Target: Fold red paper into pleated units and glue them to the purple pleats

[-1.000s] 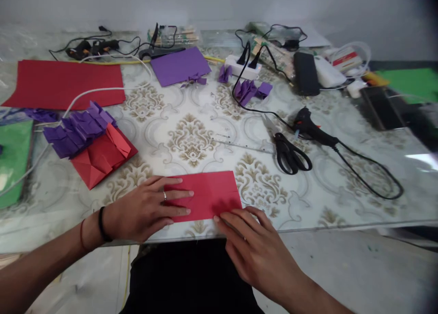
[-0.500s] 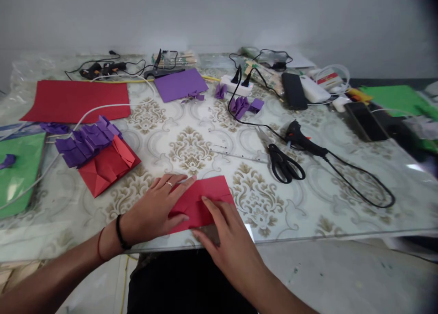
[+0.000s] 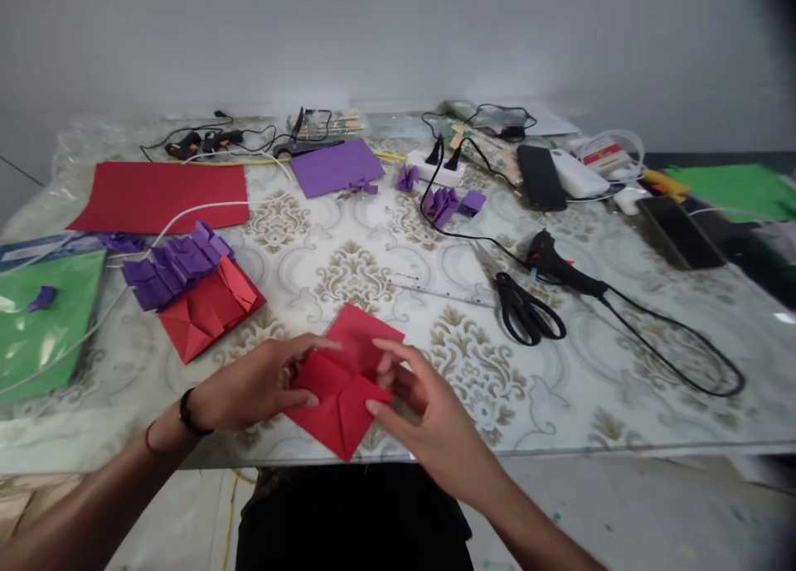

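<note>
A folded sheet of red paper (image 3: 339, 401) lies turned at an angle near the table's front edge, with creases and a raised flap. My left hand (image 3: 252, 382) grips its left side, thumb on top of the paper and fingertips slightly blurred over the upper part. At the right corner, my right hand (image 3: 429, 413) pinches the flap between thumb and curled fingers. To the left sits a red folded paper piece (image 3: 202, 314) with a row of purple folded paper units (image 3: 177, 264) resting against its back edge.
Black-handled scissors (image 3: 522, 306) and a glue gun (image 3: 563, 268) with a looped cord lie to the right. Farther back are red sheets (image 3: 165, 194), purple paper (image 3: 339, 166), a white power strip (image 3: 429, 169) and phones (image 3: 681, 231). A green paper pack (image 3: 53, 322) lies at left.
The red paper was a flat strip under both hands; now it is turned and opened into a squarer shape. My left hand has moved left, and my right hand's fingers have curled onto the flap.
</note>
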Motion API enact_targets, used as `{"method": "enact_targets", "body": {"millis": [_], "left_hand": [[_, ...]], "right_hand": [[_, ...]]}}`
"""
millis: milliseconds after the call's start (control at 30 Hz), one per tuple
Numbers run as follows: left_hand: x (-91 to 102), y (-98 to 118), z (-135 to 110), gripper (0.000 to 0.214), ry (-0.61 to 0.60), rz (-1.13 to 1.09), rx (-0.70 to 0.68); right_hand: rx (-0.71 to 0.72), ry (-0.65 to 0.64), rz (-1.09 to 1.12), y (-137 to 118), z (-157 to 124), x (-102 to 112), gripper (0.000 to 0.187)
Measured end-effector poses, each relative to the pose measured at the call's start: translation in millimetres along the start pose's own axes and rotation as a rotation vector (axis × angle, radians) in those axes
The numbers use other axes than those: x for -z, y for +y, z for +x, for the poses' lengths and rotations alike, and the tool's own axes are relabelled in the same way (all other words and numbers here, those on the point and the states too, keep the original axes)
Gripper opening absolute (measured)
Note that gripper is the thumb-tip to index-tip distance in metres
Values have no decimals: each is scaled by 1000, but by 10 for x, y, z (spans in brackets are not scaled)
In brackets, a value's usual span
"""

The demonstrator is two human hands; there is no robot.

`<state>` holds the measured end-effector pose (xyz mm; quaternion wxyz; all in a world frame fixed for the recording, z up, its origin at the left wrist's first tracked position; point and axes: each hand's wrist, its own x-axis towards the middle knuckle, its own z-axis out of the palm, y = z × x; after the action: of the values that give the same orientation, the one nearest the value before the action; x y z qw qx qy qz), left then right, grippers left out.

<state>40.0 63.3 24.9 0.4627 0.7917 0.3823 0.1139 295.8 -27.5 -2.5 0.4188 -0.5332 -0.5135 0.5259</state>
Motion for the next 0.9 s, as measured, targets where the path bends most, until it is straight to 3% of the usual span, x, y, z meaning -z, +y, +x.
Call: {"method": "enact_targets", "body": {"millis": [100, 233, 300, 467, 700, 900], "left_hand": [[-90, 36, 63, 19, 62, -73, -6], [-205, 5, 115, 2, 218, -58, -159], [-235, -56, 96, 5, 186, -44, -225], [-269, -220, 41, 33, 121, 166, -291], [-303, -198, 60, 34, 168, 269, -295], [-321, -173, -28, 42, 231, 279, -457]], "right_hand": [[-56, -23, 19, -90, 171, 130, 49], [-69, -115, -219, -61, 284, 176, 13], [6, -116, -345, -3, 283, 160, 5], [169, -133, -466, 42, 311, 160, 12], [241, -159, -533, 36, 485, 230, 13], [730, -208, -662, 194, 405, 274, 32]]}}
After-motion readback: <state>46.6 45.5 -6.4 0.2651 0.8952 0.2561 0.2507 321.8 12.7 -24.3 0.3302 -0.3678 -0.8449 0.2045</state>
